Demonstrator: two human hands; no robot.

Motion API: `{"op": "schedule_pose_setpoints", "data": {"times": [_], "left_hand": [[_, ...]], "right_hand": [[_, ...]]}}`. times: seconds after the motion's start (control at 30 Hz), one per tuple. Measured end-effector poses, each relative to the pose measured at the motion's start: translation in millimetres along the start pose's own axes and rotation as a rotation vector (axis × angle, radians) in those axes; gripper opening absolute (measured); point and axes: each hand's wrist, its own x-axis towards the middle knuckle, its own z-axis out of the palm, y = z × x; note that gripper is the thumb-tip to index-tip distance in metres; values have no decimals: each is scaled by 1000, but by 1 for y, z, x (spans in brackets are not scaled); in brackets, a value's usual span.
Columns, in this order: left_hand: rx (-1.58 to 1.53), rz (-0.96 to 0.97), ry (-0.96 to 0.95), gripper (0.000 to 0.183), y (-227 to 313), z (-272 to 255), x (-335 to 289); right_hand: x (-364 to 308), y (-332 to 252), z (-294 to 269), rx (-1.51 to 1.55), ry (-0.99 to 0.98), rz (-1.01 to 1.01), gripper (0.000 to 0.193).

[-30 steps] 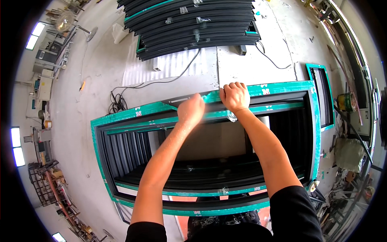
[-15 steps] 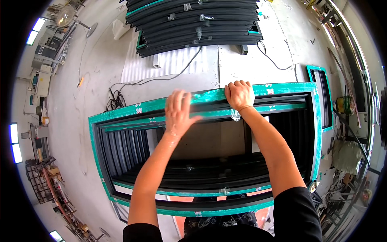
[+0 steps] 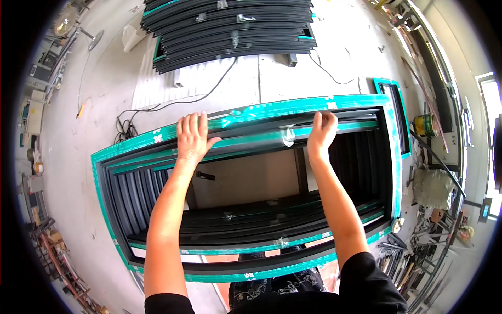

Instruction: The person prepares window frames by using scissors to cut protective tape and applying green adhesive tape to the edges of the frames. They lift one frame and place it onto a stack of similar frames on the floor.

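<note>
A large rectangular frame (image 3: pixel 345 103), dark with green protective film, lies on top of a stack of similar dark frames in front of me. My left hand (image 3: pixel 192 137) rests on its far bar with fingers stretched and thumb out to the right, holding nothing. Farther right, my right hand (image 3: pixel 322 135) is at the inner edge of the same bar. Its fingers are curled in, and what they hold, if anything, is hidden. Between the hands, the green film (image 3: pixel 235 119) looks wrinkled and raised. A piece of clear tape (image 3: pixel 287 136) sticks to the inner green-filmed bar below.
Another stack of dark frames (image 3: pixel 230 39) stands beyond. A black cable (image 3: pixel 125 128) lies coiled on the floor at left. At right, a smaller green-edged frame (image 3: pixel 403 118) stands near a spool (image 3: pixel 426 126). Shelves and equipment line both sides.
My left hand, blurred before, now lies still on the bar. My right hand has left the bar's outer edge and come down to its inner edge. The whole view has shifted slightly.
</note>
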Motion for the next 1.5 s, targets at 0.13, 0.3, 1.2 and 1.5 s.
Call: {"op": "schedule_pose_setpoints", "data": {"times": [0.13,0.3,1.2,1.5], "left_hand": [[19,-8,-35,91,-3,-1,-4],[36,-11,-37,89,-2,0,-1],[-58,76,111,87,-23,16,-3],[-117,54,-9,82,-28,10,9]], "right_hand": [[14,4,-15,876,-74,869,39],[26,10,-10,921,-89,849,29],[32,13,-6,870,-65,994,33],[43,12,-7,886,-121,1034,29]]}}
